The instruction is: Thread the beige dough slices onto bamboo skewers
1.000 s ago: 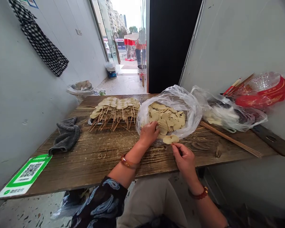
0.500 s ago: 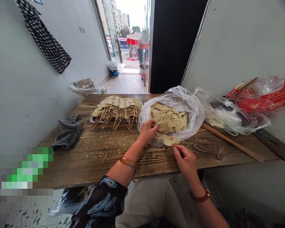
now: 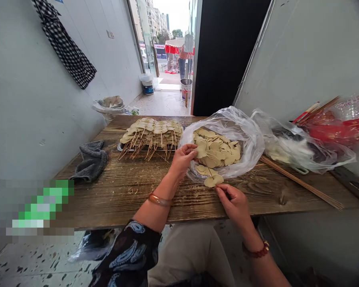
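My left hand (image 3: 182,158) is closed at the left rim of a clear plastic bag (image 3: 253,139), pinching a thin, round, pale-yellow food slice (image 3: 201,151). More such slices (image 3: 218,149) lie heaped in the bag. In front of the bag, my right hand (image 3: 233,200) is closed with thumb and finger on the end of a thin skewer, mostly hidden. Pale slices (image 3: 213,181) are threaded on that skewer, just beyond the fingertips. Left of the bag, stacked skewers of slices (image 3: 152,133) rest on a metal tray (image 3: 120,147), their sticks pointing towards me.
On the wooden table (image 3: 137,203) lie a dark grey cloth (image 3: 91,161) at left and a bundle of bare skewers (image 3: 305,184) at right. Farther right are a plastic bag with pale contents (image 3: 299,149), red packaging (image 3: 332,133) and a dark flat blade-like object (image 3: 351,183).
My left hand has risen slightly and now pinches a slice at the bag's edge. The right hand stays nearly in place with its skewer. The whole view has shifted a little.
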A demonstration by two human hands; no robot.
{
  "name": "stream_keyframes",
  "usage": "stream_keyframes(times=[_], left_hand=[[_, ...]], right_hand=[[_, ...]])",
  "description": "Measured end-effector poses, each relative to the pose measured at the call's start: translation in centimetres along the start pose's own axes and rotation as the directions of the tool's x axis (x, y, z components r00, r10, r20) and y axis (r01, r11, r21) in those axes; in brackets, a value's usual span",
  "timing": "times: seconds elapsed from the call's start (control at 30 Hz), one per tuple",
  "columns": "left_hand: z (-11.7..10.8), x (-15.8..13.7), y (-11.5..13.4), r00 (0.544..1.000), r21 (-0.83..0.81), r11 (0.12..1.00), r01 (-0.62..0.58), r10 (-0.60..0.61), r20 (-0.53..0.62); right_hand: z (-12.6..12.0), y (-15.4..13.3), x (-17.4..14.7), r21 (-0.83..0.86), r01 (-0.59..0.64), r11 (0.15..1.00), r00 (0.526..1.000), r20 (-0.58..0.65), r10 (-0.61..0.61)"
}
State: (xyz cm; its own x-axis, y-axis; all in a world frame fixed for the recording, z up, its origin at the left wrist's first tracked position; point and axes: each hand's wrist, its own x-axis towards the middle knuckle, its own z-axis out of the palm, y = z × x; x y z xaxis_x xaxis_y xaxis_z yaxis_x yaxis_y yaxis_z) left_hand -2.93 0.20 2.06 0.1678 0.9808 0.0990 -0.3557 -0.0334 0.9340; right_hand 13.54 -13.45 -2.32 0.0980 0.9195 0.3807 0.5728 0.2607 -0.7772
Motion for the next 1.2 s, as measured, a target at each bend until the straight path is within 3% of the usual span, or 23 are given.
stream_keyframes(times=[0.87,1.07,1.2], left_hand=[[-0.11,0.18,-0.37,0.987,0.318,0.935,-0.157,0.154,0.036],[0.12,-0.07,-0.27,0.987,0.392,0.906,-0.159,0.150,0.056],[0.42,-0.27,-0.26,0.992,0.338,0.933,-0.121,0.106,0.063]], right_hand=[[0.34,0.07,0.17,-0.032,0.043,0.999,0.999,-0.005,-0.043],[0.41,0.03,0.20,-0.022,0.038,0.999,0.999,-0.012,-0.038],[0.53,0.09,0.25,-0.038,0.042,0.998,0.998,-0.034,-0.044]])
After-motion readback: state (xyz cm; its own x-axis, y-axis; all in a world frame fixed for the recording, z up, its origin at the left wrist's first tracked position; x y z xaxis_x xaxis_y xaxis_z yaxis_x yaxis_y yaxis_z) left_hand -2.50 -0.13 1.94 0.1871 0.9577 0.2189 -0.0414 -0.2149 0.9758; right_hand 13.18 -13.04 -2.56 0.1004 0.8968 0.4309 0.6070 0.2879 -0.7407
